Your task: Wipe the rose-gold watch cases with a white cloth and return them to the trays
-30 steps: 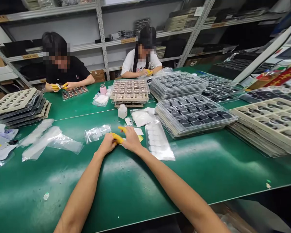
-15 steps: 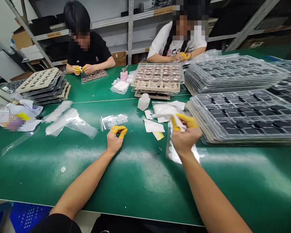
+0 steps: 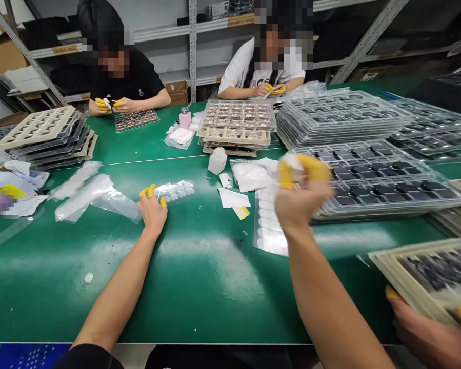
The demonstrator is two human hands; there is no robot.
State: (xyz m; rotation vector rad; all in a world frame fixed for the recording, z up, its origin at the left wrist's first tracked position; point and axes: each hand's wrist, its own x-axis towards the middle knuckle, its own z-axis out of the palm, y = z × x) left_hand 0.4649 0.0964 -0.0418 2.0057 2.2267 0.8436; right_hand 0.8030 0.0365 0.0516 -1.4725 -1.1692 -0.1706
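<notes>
Clear bag of white round pads lies just right of the left hand, its yellow-capped fingers loose, not gripping; right hand is raised and blurred, can't tell if it's holding anything.

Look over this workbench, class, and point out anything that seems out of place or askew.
At the lower right, a beige tray of black parts tilts steeply above the green bench, gripped by a co-worker's hand. It looks odd because the other trays lie flat in stacks.

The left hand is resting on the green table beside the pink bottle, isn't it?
Not the bottle: the head view shows the left hand on the green table beside a clear bag of white discs, away from the pink bottle.
</notes>
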